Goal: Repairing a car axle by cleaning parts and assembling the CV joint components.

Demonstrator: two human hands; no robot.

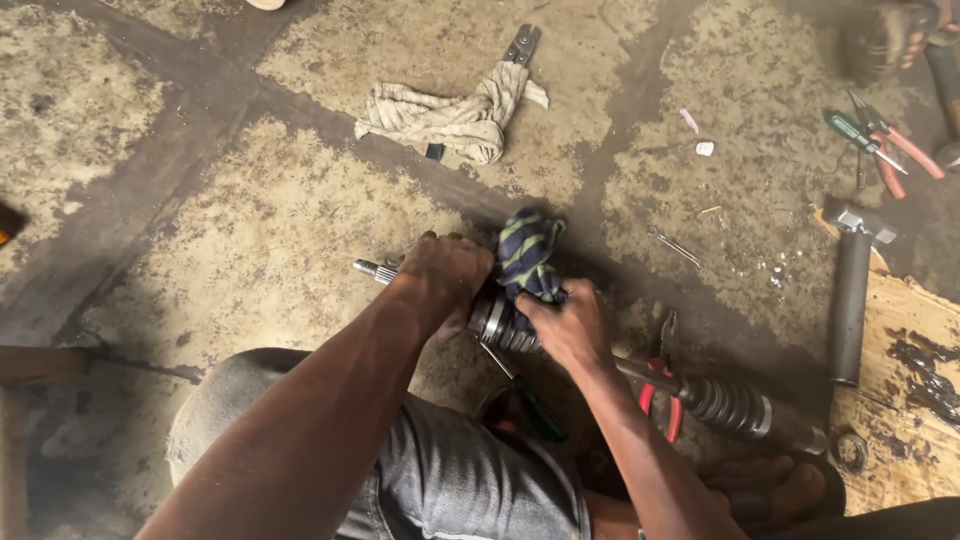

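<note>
**Hands on a drive shaft laid slantwise across the floor**

Drive shaft (600, 360) resting on the stained concrete floor (250, 230), its long axis running from the splined tip (372, 268) toward the floor's far left down to a ribbed rubber boot (735, 405) at the near right, just short of a wooden board (900, 400). The left hand (445, 275) is wrapped closed around the shaft near the splined end; the right hand (568, 325) grips a green-and-navy striped rag (527, 255), pressing it against the inner ribbed boot (505, 325) between the two hands. Both hands touch the shaft; the left sits nearer the tip. Red-handled pliers (662, 385) lie under the shaft, a hammer (850, 290) stands off to the right, and a pale cloth (450, 115) lies well apart, farther back.
</note>
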